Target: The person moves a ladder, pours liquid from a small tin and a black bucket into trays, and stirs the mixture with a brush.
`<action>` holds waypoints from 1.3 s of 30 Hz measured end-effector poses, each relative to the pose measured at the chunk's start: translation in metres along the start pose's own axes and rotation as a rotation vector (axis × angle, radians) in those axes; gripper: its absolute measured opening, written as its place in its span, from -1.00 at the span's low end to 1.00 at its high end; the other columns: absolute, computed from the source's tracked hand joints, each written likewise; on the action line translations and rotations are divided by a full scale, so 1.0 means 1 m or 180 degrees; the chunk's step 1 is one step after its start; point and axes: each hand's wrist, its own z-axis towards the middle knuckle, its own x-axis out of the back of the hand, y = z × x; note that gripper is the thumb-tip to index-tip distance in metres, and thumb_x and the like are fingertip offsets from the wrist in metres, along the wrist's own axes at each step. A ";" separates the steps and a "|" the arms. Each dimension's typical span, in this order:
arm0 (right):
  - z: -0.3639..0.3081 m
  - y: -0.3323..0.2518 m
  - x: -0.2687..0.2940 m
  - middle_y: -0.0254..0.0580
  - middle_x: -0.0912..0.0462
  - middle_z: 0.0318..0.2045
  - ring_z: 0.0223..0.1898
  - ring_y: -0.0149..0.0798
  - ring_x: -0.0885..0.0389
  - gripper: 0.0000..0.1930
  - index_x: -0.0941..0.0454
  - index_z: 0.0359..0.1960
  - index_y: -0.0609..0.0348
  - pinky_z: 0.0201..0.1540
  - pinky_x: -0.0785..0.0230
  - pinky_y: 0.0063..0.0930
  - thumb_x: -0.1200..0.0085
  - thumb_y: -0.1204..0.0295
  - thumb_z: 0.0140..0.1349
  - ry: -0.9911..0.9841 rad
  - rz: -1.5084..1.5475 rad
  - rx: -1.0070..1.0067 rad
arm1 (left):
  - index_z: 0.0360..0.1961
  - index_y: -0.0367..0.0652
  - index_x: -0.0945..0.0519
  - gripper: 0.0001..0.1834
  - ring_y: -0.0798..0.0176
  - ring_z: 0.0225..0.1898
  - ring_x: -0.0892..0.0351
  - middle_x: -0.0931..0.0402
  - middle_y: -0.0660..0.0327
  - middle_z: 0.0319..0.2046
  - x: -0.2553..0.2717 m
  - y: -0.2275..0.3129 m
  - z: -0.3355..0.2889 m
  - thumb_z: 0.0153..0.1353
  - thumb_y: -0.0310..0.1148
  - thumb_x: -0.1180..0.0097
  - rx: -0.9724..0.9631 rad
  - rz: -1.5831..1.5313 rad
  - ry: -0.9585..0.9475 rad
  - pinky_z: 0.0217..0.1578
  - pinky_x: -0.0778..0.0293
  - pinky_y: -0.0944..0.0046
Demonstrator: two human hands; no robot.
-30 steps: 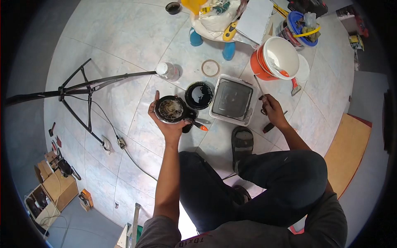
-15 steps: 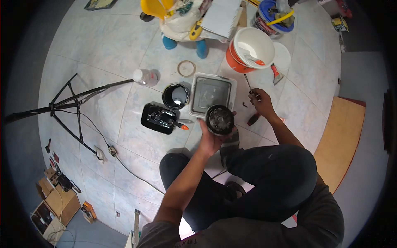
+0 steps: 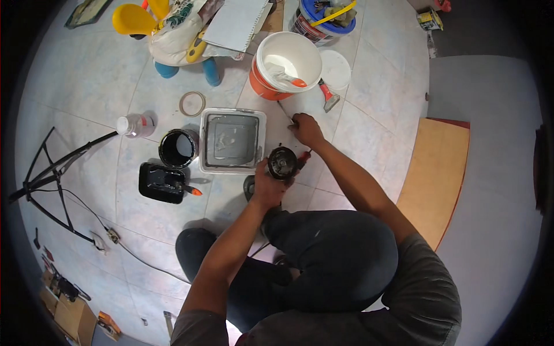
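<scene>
My left hand [image 3: 270,184] is wrapped round a small round black can [image 3: 283,163], its open top facing up with a dark, shiny coating. My right hand [image 3: 307,131], fingers closed, grips a thin tool with a slim shaft [image 3: 284,111] pointing toward the bucket; its exact kind is unclear. A red-and-black handle [image 3: 303,157] lies on the floor beside the can, partly hidden by it. Left of the can stands a square white tub [image 3: 204,141] coated with grey inside. Farther left are a black pot [image 3: 163,151] and a black tray [image 3: 151,193] holding an orange-tipped brush [image 3: 192,190].
An orange-and-white bucket [image 3: 262,83] stands ahead, near a white lid [image 3: 334,68] and red scraper [image 3: 330,101]. A tape ring [image 3: 192,104], a clear bottle [image 3: 136,125] and a black tripod stand [image 3: 60,167] are left. A wooden board [image 3: 434,173] lies right.
The whole view has shifted, so the floor things sit farther left. My left hand has carried the can rightward, away from the square tub. My right hand still grips the thin tool.
</scene>
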 end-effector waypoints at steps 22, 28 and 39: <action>-0.007 -0.007 0.033 0.18 -0.67 -0.26 -0.11 0.24 -0.65 -0.81 -0.64 -0.24 0.25 0.00 -0.50 0.01 -0.22 0.47 0.11 0.0287 -0.0007 0.0434 | 0.36 -0.18 -0.41 -0.33 -0.02 0.17 -0.66 -0.56 -0.01 0.20 0.000 -0.044 0.067 0.63 0.18 0.34 0.0085 -0.2057 0.0959 0.19 -0.66 -0.04; -0.025 -0.008 0.041 0.12 -0.63 -0.29 -0.17 0.21 -0.62 -0.81 -0.65 -0.26 0.22 -0.05 -0.49 -0.01 -0.24 0.43 0.10 0.0508 0.0308 0.0372 | 0.41 -0.04 -0.38 -0.32 0.19 0.20 -0.58 -0.50 0.12 0.24 0.020 -0.046 0.102 0.54 0.25 0.11 0.0170 -0.2083 0.1352 0.18 -0.61 0.08; -0.056 0.009 0.039 0.11 -0.63 -0.29 -0.23 0.16 -0.65 -0.73 -0.68 -0.14 0.22 -0.14 -0.49 -0.06 -0.24 0.39 0.14 0.0579 0.0380 0.0011 | 0.66 0.08 0.24 -0.03 0.20 0.18 -0.49 -0.42 0.11 0.26 -0.034 -0.028 0.098 0.39 -0.27 -0.06 -0.0217 -0.0608 0.1665 0.25 -0.33 0.24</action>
